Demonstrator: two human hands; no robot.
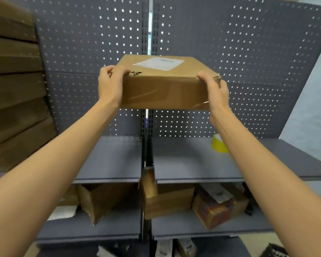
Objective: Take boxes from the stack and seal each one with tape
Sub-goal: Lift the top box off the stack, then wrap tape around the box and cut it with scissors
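A brown cardboard box (161, 89) with a white label on top and clear tape on its near face is held in the air in front of the grey pegboard. My left hand (109, 86) grips its left end, and my right hand (216, 93) grips its right end. A stack of brown boxes (15, 86) rises at the far left on the shelf. A yellow roll of tape (218, 143) lies on the grey shelf (189, 158) at the right, partly hidden behind my right forearm.
The grey pegboard wall (239, 62) stands close behind the held box. Lower shelves hold several open cardboard boxes (167, 199), printed cartons (213, 210) and white paper (63, 212). A pale wall lies at the far right.
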